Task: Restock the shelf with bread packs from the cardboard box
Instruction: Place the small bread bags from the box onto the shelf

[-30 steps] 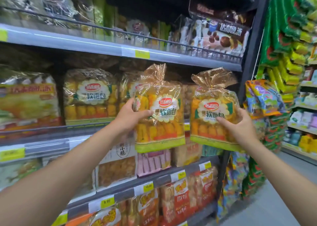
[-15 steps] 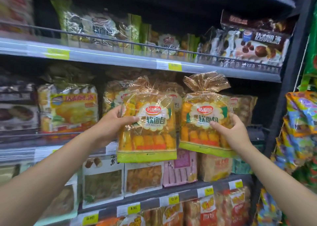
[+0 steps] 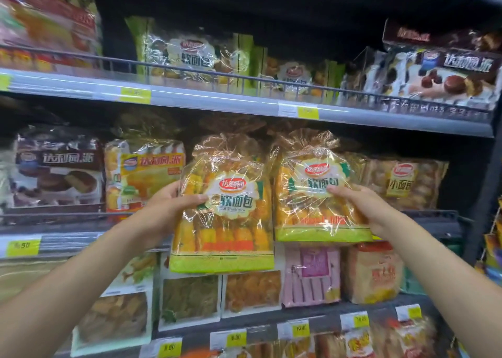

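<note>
I hold two clear yellow-and-orange bread packs up in front of the middle shelf (image 3: 434,216). My left hand (image 3: 165,211) grips the left bread pack (image 3: 225,221) by its left side, thumb across the front. My right hand (image 3: 361,208) grips the right bread pack (image 3: 312,194) at its right edge; this pack sits higher and closer to the shelf opening. Both packs stand upright, side by side, their edges nearly touching. The cardboard box is out of view.
The middle shelf holds a brown bread bag (image 3: 404,183) at the right and pie boxes (image 3: 144,172) at the left. The upper shelf (image 3: 217,99) has a wire rail and more packs. Lower shelves carry packaged snacks (image 3: 312,273) and yellow price tags.
The view has swung left and closer to the shelf. Both hands have carried their packs closer to the middle shelf, the right pack now partly over its front edge.
</note>
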A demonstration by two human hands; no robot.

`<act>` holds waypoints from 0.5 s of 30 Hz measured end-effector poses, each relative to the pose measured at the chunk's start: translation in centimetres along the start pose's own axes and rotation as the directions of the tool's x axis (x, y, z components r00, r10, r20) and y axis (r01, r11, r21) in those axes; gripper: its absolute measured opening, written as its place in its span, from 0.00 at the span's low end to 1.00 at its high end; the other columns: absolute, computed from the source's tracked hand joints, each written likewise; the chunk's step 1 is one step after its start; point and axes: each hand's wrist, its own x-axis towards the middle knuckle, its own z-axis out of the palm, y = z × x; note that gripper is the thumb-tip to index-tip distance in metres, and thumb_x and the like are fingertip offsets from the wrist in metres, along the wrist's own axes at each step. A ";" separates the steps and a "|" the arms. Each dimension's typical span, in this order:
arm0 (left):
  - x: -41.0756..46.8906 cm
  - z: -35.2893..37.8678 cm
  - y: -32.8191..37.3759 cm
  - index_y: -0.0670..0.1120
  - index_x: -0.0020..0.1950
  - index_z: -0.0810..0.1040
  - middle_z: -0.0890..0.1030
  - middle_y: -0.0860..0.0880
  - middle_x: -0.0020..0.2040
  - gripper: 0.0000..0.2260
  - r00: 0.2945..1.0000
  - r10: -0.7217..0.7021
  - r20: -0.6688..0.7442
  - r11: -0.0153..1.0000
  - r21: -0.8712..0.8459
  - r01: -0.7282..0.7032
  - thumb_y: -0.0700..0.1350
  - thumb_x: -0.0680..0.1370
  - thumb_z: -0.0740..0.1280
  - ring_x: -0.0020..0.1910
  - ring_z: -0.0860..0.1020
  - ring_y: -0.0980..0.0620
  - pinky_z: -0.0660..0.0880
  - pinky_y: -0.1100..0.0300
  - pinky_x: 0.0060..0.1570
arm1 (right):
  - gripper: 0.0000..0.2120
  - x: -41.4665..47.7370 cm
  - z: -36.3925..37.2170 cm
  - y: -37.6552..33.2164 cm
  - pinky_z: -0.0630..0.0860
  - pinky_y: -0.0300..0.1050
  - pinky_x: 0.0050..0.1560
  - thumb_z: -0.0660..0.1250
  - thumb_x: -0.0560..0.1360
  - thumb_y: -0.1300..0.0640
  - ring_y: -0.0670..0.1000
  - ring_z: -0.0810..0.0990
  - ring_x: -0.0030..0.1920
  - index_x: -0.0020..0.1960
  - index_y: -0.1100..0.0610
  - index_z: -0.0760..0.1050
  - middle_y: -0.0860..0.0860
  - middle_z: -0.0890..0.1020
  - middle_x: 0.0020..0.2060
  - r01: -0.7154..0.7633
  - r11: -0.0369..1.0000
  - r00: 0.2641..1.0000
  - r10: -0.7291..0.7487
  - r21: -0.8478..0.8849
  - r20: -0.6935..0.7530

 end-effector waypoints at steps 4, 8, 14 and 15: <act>-0.4 -0.4 -0.3 0.44 0.64 0.78 0.86 0.43 0.53 0.20 0.999 0.009 -0.032 1.000 -0.018 -0.009 0.42 0.72 0.75 0.48 0.85 0.46 0.81 0.50 0.47 | 0.14 1.1 0.7 -1.9 0.74 0.33 0.33 0.72 0.76 0.51 0.42 0.81 0.34 0.58 0.55 0.74 0.48 0.79 0.45 -0.037 0.997 0.999 0.036 0.068 0.005; -0.8 -0.5 -0.3 0.45 0.64 0.79 0.85 0.43 0.57 0.21 0.998 -0.007 -0.059 1.000 -0.026 0.006 0.44 0.71 0.75 0.57 0.83 0.42 0.77 0.43 0.59 | 0.31 4.2 1.2 -2.4 0.73 0.41 0.54 0.75 0.70 0.40 0.44 0.80 0.52 0.67 0.55 0.76 0.48 0.80 0.60 -0.030 0.998 0.999 0.028 0.055 0.024; -1.2 -1.2 -0.7 0.47 0.65 0.78 0.86 0.45 0.56 0.40 0.999 0.018 -0.028 1.000 -0.012 -0.019 0.56 0.55 0.85 0.56 0.84 0.44 0.77 0.44 0.57 | 0.60 7.3 1.8 -1.5 0.66 0.56 0.71 0.80 0.52 0.30 0.56 0.72 0.68 0.74 0.58 0.65 0.52 0.73 0.70 -0.027 1.000 0.999 0.027 -0.001 -0.038; -1.1 -1.5 -0.8 0.47 0.65 0.78 0.86 0.45 0.57 0.44 0.999 0.019 -0.033 1.000 0.000 -0.019 0.58 0.52 0.86 0.56 0.84 0.44 0.76 0.44 0.57 | 0.60 7.5 2.0 -1.6 0.66 0.54 0.70 0.81 0.53 0.30 0.55 0.72 0.67 0.75 0.59 0.64 0.52 0.73 0.70 -0.026 1.000 0.999 0.026 -0.003 -0.041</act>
